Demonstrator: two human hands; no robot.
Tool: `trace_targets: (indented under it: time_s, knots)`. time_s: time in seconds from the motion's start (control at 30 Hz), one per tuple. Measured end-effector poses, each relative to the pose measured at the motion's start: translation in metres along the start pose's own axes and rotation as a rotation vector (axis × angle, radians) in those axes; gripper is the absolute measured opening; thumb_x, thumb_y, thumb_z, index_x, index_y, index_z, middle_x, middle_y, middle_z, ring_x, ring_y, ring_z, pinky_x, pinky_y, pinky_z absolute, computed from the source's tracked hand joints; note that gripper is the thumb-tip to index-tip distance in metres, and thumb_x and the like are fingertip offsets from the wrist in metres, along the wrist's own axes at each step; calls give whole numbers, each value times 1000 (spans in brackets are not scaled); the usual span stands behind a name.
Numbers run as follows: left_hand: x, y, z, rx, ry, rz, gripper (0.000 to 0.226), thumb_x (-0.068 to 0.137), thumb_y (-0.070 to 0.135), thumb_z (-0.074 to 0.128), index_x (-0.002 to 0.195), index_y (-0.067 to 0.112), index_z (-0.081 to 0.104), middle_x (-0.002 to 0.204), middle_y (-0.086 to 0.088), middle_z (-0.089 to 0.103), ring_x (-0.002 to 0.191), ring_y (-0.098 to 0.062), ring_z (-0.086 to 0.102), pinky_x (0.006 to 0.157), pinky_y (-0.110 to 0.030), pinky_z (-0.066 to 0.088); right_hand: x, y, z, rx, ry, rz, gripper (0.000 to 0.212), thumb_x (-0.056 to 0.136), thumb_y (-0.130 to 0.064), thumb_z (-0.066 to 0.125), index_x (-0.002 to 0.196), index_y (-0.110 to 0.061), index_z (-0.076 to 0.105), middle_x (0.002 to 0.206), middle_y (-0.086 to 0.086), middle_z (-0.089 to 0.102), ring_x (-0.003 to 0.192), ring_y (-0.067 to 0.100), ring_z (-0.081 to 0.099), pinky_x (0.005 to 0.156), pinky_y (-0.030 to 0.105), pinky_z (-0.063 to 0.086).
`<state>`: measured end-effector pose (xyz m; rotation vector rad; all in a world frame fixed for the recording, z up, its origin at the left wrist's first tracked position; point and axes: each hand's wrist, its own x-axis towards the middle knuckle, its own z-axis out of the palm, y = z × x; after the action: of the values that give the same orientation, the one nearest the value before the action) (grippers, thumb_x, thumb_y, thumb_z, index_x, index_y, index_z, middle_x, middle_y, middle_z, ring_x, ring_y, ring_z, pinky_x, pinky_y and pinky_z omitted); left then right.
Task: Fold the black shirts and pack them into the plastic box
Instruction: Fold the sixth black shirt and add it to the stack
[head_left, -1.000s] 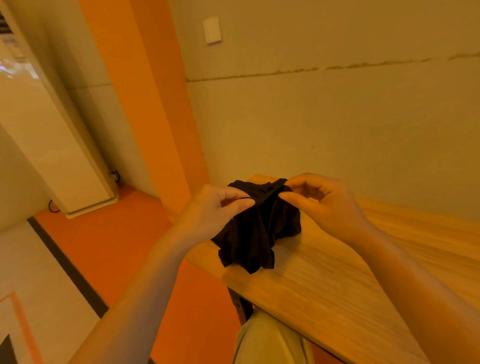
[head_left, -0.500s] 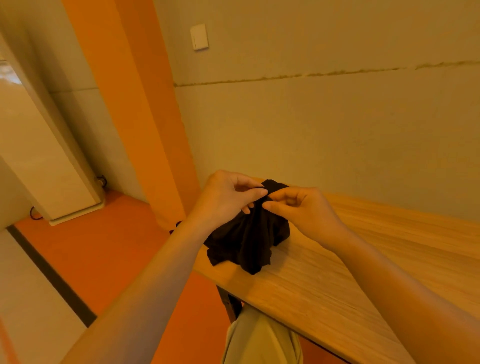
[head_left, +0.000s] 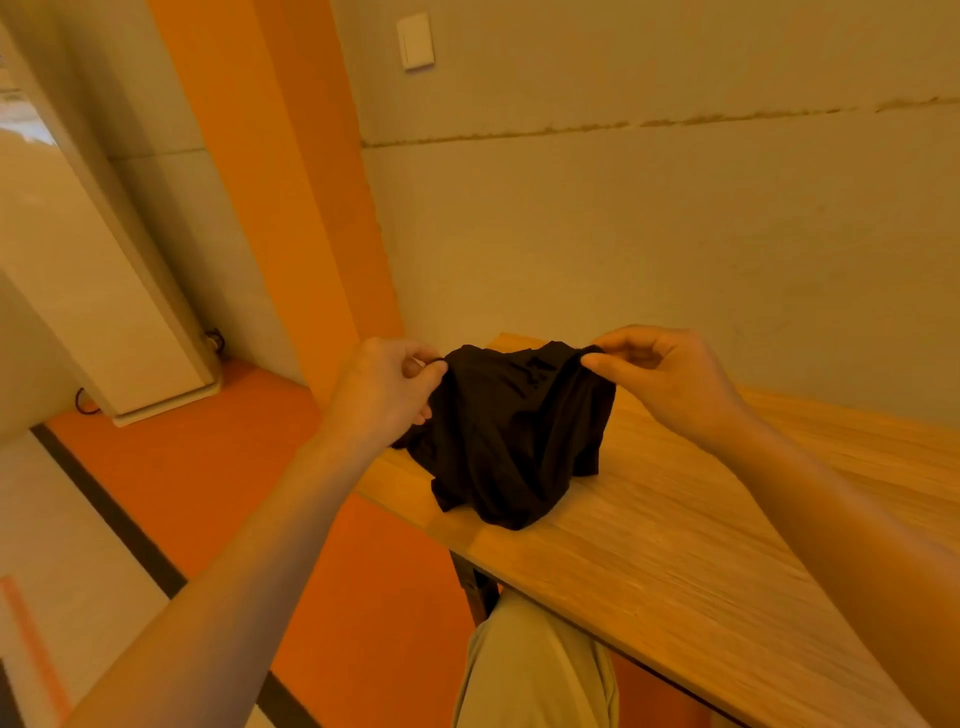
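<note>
Nearest to us, at the bottom edge of the view, our knee in khaki trousers (head_left: 535, 670) sits just under the near edge of the desk (head_left: 675, 571), beside a dark desk leg. Our two bare forearms reach forward from the lower corners, the left one over the orange floor (head_left: 197, 467) and the right one over the wood-grain top.

On the desk near its left end lies the black shirt (head_left: 511, 436), bunched and crumpled, its lower folds resting on the wood close to the left edge and corner. Its top edge is lifted and stretched between our hands. Our left hand (head_left: 384, 400) pinches the left end of that top edge between thumb and forefinger, with the other fingers curled in behind. Our right hand (head_left: 670, 379) pinches the right end in the same way, thumb and forefinger closed on the fabric and the remaining fingers loosely bent above it. The two hands are apart, with the shirt's raised edge spanning the gap between them. We cannot tell which part of the shirt is being held, since the cloth is too dark and rumpled.

Beyond the far left corner of the desk, an orange wall panel (head_left: 270, 182) rises from the floor. To its right the pale wall (head_left: 649, 234) runs behind the desk, marked by a rough horizontal seam, with a white switch plate (head_left: 415, 41) high up. Far left, a tall cream panel (head_left: 104, 291) leans along the floor, with a dark cable near its base.
</note>
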<state>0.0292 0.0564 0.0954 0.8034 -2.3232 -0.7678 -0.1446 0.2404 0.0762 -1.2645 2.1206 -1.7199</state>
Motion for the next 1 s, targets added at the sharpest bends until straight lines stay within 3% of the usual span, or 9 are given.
trace_targets:
  time_s: [0.1, 0.23, 0.4, 0.57, 0.87, 1.0]
  knots:
    - [25, 15, -2, -51, -54, -27, 8, 97, 19, 56, 97, 13, 61, 63, -6, 67, 43, -6, 60, 44, -13, 46, 19, -9, -19, -54, -60, 5, 9, 85, -17, 68, 94, -19, 71, 89, -4, 71, 82, 4, 68, 73, 15, 54]
    - [63, 66, 6, -293, -173, -11, 10, 95, 13, 59, 102, 7, 61, 82, -11, 71, 64, -15, 71, 62, -24, 59, 50, -32, -45, -92, -92, -7, 10, 87, -14, 66, 95, -11, 71, 85, 0, 72, 72, 6, 69, 65, 15, 52]
    - [113, 151, 17, -533, -257, 105, 11, 88, 6, 67, 97, 8, 63, 89, -12, 72, 77, -16, 73, 70, -25, 59, 90, -72, -99, -34, 31, -50, 4, 87, -9, 66, 89, -9, 70, 74, -1, 72, 65, 10, 70, 60, 17, 54]
    - [158, 226, 25, -693, -365, 227, 22, 87, 2, 66, 105, 12, 58, 104, -12, 70, 94, -15, 71, 79, -27, 58, 121, -100, -177, -99, 201, -85, 10, 88, -11, 66, 95, -5, 69, 81, 6, 70, 65, 9, 69, 61, 21, 56]
    - [217, 316, 75, -668, -123, 285, 16, 88, 4, 67, 103, 5, 62, 87, -11, 69, 71, -14, 70, 56, -23, 58, 147, -104, -307, -298, 378, -34, 12, 90, -12, 65, 97, -3, 69, 82, 6, 69, 62, 6, 68, 57, 18, 55]
    - [245, 336, 94, -647, -19, 291, 13, 90, 11, 66, 100, 7, 59, 74, -9, 67, 60, -18, 68, 53, -25, 57, 151, -88, -366, -376, 545, -10, 15, 89, -15, 66, 99, -5, 70, 86, 8, 68, 69, 14, 66, 60, 22, 58]
